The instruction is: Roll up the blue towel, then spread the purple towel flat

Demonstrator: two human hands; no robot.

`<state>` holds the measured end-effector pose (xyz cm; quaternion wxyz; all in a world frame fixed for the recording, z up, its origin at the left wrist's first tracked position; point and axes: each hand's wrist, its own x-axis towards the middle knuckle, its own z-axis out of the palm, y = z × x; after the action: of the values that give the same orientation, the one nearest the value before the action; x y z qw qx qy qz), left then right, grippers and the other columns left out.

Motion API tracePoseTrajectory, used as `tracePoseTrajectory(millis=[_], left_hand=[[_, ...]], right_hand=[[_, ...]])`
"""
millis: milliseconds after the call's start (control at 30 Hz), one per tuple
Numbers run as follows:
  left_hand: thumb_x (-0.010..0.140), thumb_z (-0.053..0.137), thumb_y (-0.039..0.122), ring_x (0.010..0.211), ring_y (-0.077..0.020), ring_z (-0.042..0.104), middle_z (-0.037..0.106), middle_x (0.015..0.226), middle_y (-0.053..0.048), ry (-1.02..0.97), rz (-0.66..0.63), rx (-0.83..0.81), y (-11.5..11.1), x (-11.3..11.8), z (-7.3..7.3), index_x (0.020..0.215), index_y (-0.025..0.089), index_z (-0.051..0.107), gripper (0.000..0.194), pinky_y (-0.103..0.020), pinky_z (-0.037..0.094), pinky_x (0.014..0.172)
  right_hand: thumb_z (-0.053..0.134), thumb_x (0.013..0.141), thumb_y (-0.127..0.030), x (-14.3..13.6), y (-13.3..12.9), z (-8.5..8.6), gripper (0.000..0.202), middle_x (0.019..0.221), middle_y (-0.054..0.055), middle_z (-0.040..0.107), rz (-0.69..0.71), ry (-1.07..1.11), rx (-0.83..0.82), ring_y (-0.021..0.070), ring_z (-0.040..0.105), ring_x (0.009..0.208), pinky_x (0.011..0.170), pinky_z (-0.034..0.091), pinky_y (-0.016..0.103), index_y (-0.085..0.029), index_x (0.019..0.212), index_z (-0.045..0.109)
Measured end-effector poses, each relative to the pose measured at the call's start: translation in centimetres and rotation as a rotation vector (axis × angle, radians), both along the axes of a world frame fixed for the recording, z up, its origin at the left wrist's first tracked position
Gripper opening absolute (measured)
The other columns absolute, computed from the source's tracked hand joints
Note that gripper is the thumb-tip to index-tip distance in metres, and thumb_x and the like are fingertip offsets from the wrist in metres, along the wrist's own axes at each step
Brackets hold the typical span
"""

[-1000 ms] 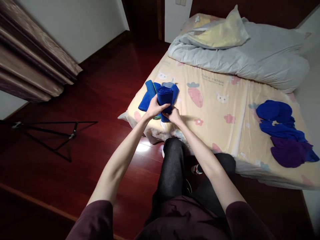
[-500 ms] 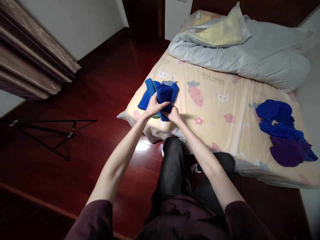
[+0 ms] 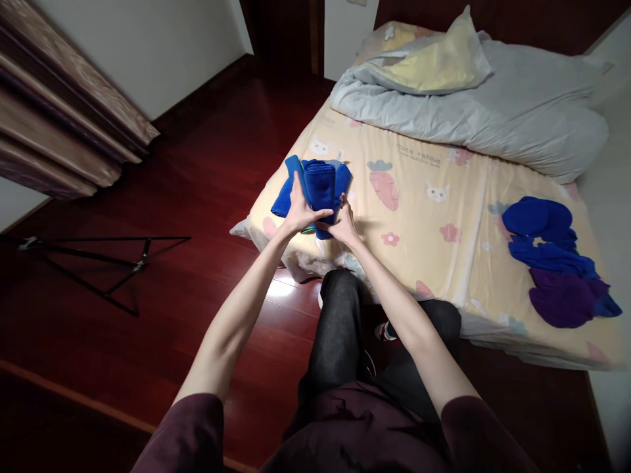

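A rolled blue towel (image 3: 321, 184) rests on a small pile of folded blue cloths (image 3: 283, 200) near the bed's left corner. My left hand (image 3: 300, 210) is open along the roll's left side, its fingers stretched out and its thumb lying across the lower part. On the other side, my right hand (image 3: 344, 222) stands with fingers apart, its thumb near the roll's bottom end. Part of the pile beneath is hidden by the roll and my hands. A strip of green edging shows under my left hand.
Crumpled blue cloths (image 3: 539, 220) and a purple cloth (image 3: 566, 299) lie at the bed's right. A grey quilt (image 3: 458, 121) and a yellow pillow (image 3: 444, 62) are at the far end. Black tripod legs (image 3: 98, 256) stand on the floor at left.
The rolled towel has come down slightly leftward onto the pile. Both hands have loosened, with the left fingers straightening and the right fingers spreading.
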<state>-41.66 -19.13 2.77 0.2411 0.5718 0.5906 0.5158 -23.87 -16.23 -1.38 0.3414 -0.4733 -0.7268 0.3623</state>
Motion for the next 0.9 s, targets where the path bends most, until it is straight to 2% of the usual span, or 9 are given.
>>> tracePoseTrajectory(millis=[100, 200, 267, 333, 433, 533, 633, 733, 900], left_hand=[[0.064, 0.097, 0.052, 0.166, -0.0379, 0.001, 0.015, 0.174, -0.028, 0.025, 0.128, -0.049, -4.2, 0.5, -0.7, 0.164, 0.007, 0.021, 0.133, -0.056, 0.006, 0.134], [0.092, 0.072, 0.054, 0.166, -0.0326, 0.007, 0.024, 0.174, -0.02, 0.05, 0.181, -0.075, -11.4, 4.5, -2.8, 0.165, 0.017, 0.028, 0.092, -0.054, 0.008, 0.135], [0.099, 0.06, 0.051, 0.166, -0.0344, 0.011, 0.024, 0.175, -0.018, 0.13, 0.07, -0.187, -16.8, 8.8, -5.2, 0.164, 0.02, 0.036, 0.076, -0.057, 0.011, 0.134], [0.095, 0.064, 0.049, 0.165, -0.0409, 0.012, 0.023, 0.175, -0.02, 0.23, -0.12, -0.35, -21.4, 13.2, -7.7, 0.16, 0.018, 0.046, 0.074, -0.061, 0.015, 0.132], [0.09, 0.07, 0.042, 0.163, -0.0486, 0.005, 0.02, 0.176, -0.02, 0.417, -0.224, -0.493, -25.6, 18.1, -9.9, 0.158, 0.021, 0.052, 0.073, -0.074, 0.009, 0.128], [0.092, 0.066, 0.037, 0.163, -0.0508, 0.001, 0.015, 0.177, -0.018, 0.592, -0.207, -0.53, -26.5, 19.6, -10.0, 0.16, 0.022, 0.049, 0.072, -0.08, 0.013, 0.123], [0.094, 0.062, 0.039, 0.162, -0.0511, 0.008, 0.009, 0.178, -0.018, 0.71, -0.163, -0.564, -25.5, 19.2, -9.7, 0.165, 0.021, 0.04, 0.076, -0.076, 0.027, 0.121], [0.093, 0.064, 0.047, 0.159, -0.0535, 0.017, 0.007, 0.178, -0.021, 0.758, -0.13, -0.605, -24.2, 19.3, -9.8, 0.168, 0.02, 0.033, 0.085, -0.073, 0.037, 0.116], [0.094, 0.058, 0.051, 0.159, -0.0515, 0.02, 0.013, 0.177, -0.02, 0.841, -0.113, -0.575, -24.1, 20.8, -9.8, 0.169, 0.023, 0.031, 0.084, -0.071, 0.041, 0.113]], right_hand=[[0.094, 0.068, -0.049, 1.9, -1.8, -0.3, 0.131, 0.172, 0.025, 0.025, -0.091, 0.017, -0.012, 0.0355, 0.028, 0.16, 0.13, 0.03, 0.05, -0.011, 0.167, 0.017], [0.084, 0.08, -0.053, 5.9, -5.7, -2.5, 0.114, 0.173, 0.023, 0.026, -0.127, 0.073, -0.047, 0.0313, 0.032, 0.159, 0.13, 0.031, 0.047, -0.013, 0.166, 0.021], [0.079, 0.084, -0.056, 10.0, -9.4, -4.8, 0.097, 0.169, 0.02, 0.036, -0.162, 0.12, -0.112, 0.031, 0.044, 0.153, 0.127, 0.037, 0.049, -0.02, 0.162, 0.033], [0.079, 0.081, -0.059, 14.9, -13.6, -7.1, 0.088, 0.159, 0.022, 0.051, -0.224, 0.181, -0.223, 0.0339, 0.057, 0.141, 0.118, 0.047, 0.055, -0.021, 0.153, 0.046], [0.081, 0.074, -0.064, 22.7, -19.5, -9.1, 0.077, 0.133, 0.022, 0.07, -0.384, 0.214, -0.361, 0.0346, 0.072, 0.117, 0.104, 0.057, 0.058, -0.02, 0.134, 0.061], [0.079, 0.076, -0.065, 28.6, -24.1, -8.3, 0.064, 0.115, 0.018, 0.077, -0.515, 0.331, -0.418, 0.0321, 0.077, 0.105, 0.098, 0.061, 0.054, -0.02, 0.119, 0.067], [0.074, 0.082, -0.063, 32.1, -26.1, -6.3, 0.056, 0.117, 0.016, 0.078, -0.55, 0.453, -0.411, 0.0288, 0.078, 0.1, 0.09, 0.064, 0.048, -0.02, 0.118, 0.068], [0.075, 0.081, -0.06, 35.4, -25.6, -5.1, 0.052, 0.118, 0.013, 0.078, -0.613, 0.395, -0.305, 0.0272, 0.076, 0.103, 0.088, 0.064, 0.044, -0.02, 0.114, 0.072], [0.074, 0.077, -0.047, 45.2, -23.2, -4.5, 0.039, 0.128, 0.016, 0.072, -0.955, 0.272, -0.086, 0.027, 0.071, 0.113, 0.107, 0.055, 0.047, -0.016, 0.101, 0.078]])
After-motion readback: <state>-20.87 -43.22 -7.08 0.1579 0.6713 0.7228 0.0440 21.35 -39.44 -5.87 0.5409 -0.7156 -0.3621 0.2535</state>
